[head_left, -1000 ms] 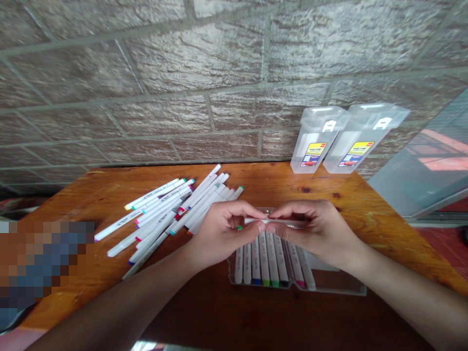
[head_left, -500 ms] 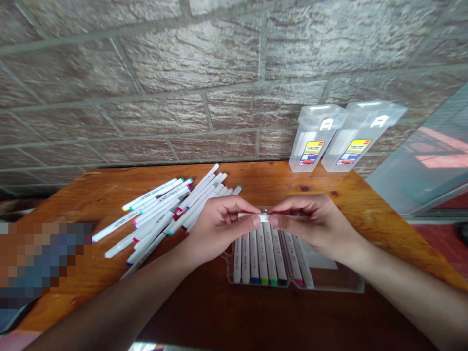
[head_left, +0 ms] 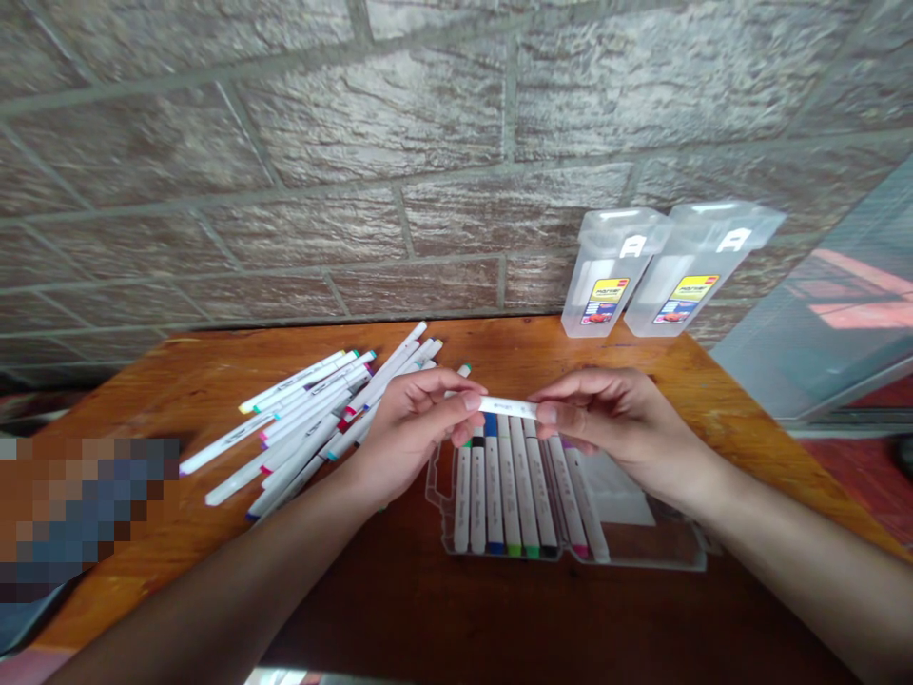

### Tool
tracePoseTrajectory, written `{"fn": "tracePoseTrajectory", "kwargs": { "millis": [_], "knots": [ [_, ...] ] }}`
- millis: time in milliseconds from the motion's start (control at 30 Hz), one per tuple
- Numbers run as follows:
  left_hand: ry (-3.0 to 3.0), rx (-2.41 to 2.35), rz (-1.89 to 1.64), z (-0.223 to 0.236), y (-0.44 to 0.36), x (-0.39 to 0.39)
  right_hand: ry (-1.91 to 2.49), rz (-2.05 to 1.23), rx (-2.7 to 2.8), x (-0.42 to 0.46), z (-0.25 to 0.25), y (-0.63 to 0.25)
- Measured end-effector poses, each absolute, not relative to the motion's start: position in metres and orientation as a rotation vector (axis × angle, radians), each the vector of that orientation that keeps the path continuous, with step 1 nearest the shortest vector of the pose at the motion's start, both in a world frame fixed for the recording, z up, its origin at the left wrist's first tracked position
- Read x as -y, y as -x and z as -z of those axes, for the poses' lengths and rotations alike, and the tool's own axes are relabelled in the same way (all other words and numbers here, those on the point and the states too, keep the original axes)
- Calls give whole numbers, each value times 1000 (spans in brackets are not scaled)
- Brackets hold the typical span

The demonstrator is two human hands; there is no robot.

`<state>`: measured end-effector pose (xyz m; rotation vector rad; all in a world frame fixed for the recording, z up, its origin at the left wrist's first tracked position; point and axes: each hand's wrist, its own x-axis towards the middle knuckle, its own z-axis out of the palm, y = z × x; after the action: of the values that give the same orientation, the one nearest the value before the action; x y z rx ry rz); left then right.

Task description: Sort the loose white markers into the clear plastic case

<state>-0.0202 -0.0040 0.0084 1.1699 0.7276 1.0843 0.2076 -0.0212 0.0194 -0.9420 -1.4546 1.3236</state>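
Observation:
A white marker lies level between my two hands, its middle bare and its ends hidden by fingers. My left hand pinches the left end. At the other end, the thumb and fingers of my right hand are closed on it. Just below, an open clear plastic case rests on the table, holding a row of several white markers with coloured ends, some blue, green, black and pink. Left of my left hand is a loose pile of white markers with coloured caps.
Two clear lidded marker boxes with yellow and blue labels stand at the back right against the brick wall. The wooden table carries everything. A pixelated patch covers the left edge.
My hands have drawn apart along the marker, so more of its white barrel with print shows between them. The pile, the case and the boxes stay in place.

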Motion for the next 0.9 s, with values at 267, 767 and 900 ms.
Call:
{"fn": "tracePoseTrajectory", "kwargs": {
  "millis": [267,767,900],
  "knots": [
    [-1051,-675,-1131,-6,23,0,896,-1409,1340,19,-13,-214],
    [-963,-648,-1139,-7,25,-3,811,-1512,1277,21,-20,-216],
    [-951,-660,-1154,-7,25,-3,788,-1535,1285,21,-19,-218]
  ]
}}
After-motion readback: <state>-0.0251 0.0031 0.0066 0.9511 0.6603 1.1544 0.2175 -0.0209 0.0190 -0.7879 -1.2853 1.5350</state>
